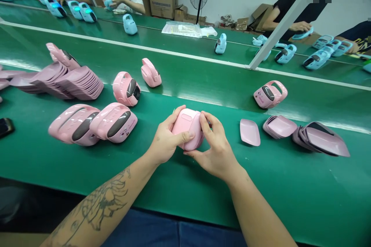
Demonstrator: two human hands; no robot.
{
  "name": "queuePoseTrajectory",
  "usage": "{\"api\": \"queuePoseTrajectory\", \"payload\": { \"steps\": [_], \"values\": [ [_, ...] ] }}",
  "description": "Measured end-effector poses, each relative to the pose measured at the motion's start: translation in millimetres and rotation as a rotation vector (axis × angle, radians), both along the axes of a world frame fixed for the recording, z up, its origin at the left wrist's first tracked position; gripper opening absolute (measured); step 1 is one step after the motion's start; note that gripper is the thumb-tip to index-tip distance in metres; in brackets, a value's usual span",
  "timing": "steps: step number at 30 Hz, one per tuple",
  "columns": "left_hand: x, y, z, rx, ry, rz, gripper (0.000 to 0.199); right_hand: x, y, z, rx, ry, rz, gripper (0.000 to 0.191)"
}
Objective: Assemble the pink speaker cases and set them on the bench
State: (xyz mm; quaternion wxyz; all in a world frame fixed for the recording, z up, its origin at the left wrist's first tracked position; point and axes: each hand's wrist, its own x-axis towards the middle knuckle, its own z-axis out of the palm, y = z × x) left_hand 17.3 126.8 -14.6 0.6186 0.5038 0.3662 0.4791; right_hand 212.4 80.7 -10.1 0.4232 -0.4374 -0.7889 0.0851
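Note:
Just above the green table, I hold a rounded pink plastic device point(185, 122) with a small raised bar on the face toward me. My left hand point(166, 139) wraps its left side, thumb across the front. The right hand point(216, 144) grips the right edge between fingers and thumb. To the left, two pink loop-handled devices point(114, 123) with dark windows lie side by side. Two more, a pink device with a dark window point(126, 89) and a pink device seen from behind point(151, 73), stand farther back. On my right lies a single pink shallow plastic cover point(250, 132).
Stacked pink covers sit at left point(82, 81) and right point(282, 126). A pink device point(270, 94) stands at the back right. Across a white rail point(130, 43), people handle blue devices point(130, 24). A dark phone-like object point(5, 126) lies at far left.

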Motion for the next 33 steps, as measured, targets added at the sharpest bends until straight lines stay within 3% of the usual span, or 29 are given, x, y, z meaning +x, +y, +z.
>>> {"api": "queuePoseTrajectory", "payload": {
  "steps": [8, 11, 14, 19, 28, 33],
  "values": [
    [7, 0, 0.6, -0.061, 0.002, 0.060, 0.083, 6, 5, -10.8, -0.124, 0.017, 0.045, 0.132],
    [9, 2, 2.8, -0.131, -0.036, 0.048, 0.087, 10, 7, -13.1, -0.177, 0.028, 0.080, 0.122],
    [9, 2, 5.6, -0.155, -0.040, 0.055, 0.093, 9, 6, -12.8, -0.165, 0.052, 0.062, 0.111],
    [11, -1, 9.6, -0.143, -0.037, 0.071, 0.099, 4, 1, -10.3, -0.160, 0.037, 0.027, 0.114],
    [14, -5, 5.2, -0.115, -0.059, 0.066, 0.087, 0, -2, -11.3, -0.132, 0.035, 0.004, 0.119],
    [18, -10, 15.0, -0.046, 0.155, 0.151, 0.091, 0, -1, -12.3, -0.172, 0.017, 0.052, 0.120]
  ]
}}
